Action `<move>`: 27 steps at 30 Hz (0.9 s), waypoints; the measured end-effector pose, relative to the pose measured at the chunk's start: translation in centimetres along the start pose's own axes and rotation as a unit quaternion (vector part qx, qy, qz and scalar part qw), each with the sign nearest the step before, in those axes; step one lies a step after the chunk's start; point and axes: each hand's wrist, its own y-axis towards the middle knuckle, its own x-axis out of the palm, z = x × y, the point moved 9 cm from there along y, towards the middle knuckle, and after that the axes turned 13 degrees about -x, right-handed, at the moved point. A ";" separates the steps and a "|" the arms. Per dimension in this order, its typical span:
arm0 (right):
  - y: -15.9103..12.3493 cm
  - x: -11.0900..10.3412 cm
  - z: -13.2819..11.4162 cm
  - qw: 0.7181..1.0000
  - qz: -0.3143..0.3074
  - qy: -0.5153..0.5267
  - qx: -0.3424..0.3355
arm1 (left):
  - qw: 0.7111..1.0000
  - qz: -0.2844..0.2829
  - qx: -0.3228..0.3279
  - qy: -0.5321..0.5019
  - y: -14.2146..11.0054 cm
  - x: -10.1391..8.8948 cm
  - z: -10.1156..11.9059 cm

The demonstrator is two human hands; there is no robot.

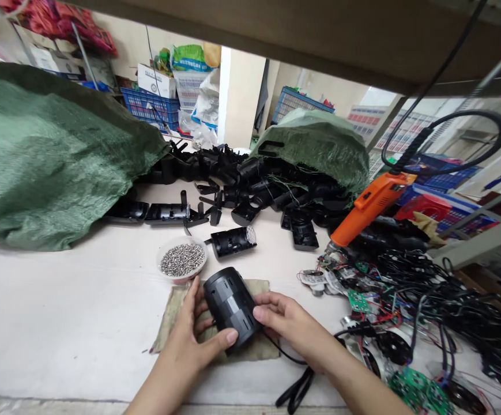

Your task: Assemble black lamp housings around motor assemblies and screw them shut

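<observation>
Between my hands is a black plastic cylindrical housing [232, 311], tilted over a folded greenish cloth [259, 349]. My left hand [198, 331] grips its left side, with the thumb across the lower front. My right hand [287, 323] closes on its right side, fingertips and thumb against the lower right edge. A black cable [296, 389] runs from beneath the housing to a bundle by my right wrist. Just beyond the cloth stands a round clear tub of small metal screws [183, 260]. A black half-shell with a perforated end [233, 242] lies beside it.
An orange electric screwdriver [366, 207] hangs at the right from a coiled cord. Under it lie heaped wires, motors and green circuit boards [358, 301]. Black plastic shells [259, 190] spill from green woven sacks [51, 155] at the back. A shelf [302, 34] crosses overhead.
</observation>
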 end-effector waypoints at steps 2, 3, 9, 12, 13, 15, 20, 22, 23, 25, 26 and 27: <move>-0.2 0.2 -0.1 1.000 -0.001 0.030 0.003 | 0.998 -0.010 -0.030 -0.059 -0.2 0.6 -0.2; -0.3 0.2 -0.4 0.999 0.002 0.039 -0.002 | 0.995 -0.014 -0.041 -0.094 -0.4 0.9 -0.1; 0.0 0.8 -1.7 0.997 0.024 0.043 -0.065 | 0.961 -0.089 -0.121 -0.233 -1.8 4.6 0.4; -0.8 1.2 -2.0 0.995 0.030 0.012 -0.096 | 0.958 -0.077 -0.170 -0.219 -1.8 4.9 -0.4; -1.4 0.7 -2.2 0.992 0.040 -0.022 -0.115 | 0.955 -0.079 -0.190 -0.215 -1.7 4.8 -0.9; -3.7 -1.9 -3.3 0.968 0.109 -0.143 -0.173 | 0.946 -0.086 -0.228 -0.216 -1.4 4.7 -2.0; -16.5 -14.0 -5.8 0.718 0.476 -0.484 -0.154 | 0.924 -0.059 -0.262 -0.271 -0.1 3.4 -2.8; -20.0 -18.3 -3.7 0.689 0.520 -0.504 -0.014 | 0.914 -0.045 -0.268 -0.300 -0.1 3.1 -2.4; -20.7 -19.9 -2.2 0.711 0.505 -0.487 0.040 | 0.909 -0.043 -0.272 -0.311 -0.2 3.1 -2.1; -20.6 -21.5 0.7 0.768 0.449 -0.446 0.098 | 0.901 -0.046 -0.284 -0.325 -0.4 3.3 -1.7; -20.5 -21.8 1.7 0.786 0.431 -0.429 0.110 | 0.897 -0.050 -0.291 -0.328 -0.5 3.4 -1.6; -20.3 -22.0 2.4 0.797 0.421 -0.420 0.111 | 0.894 -0.052 -0.298 -0.331 -0.6 3.5 -1.5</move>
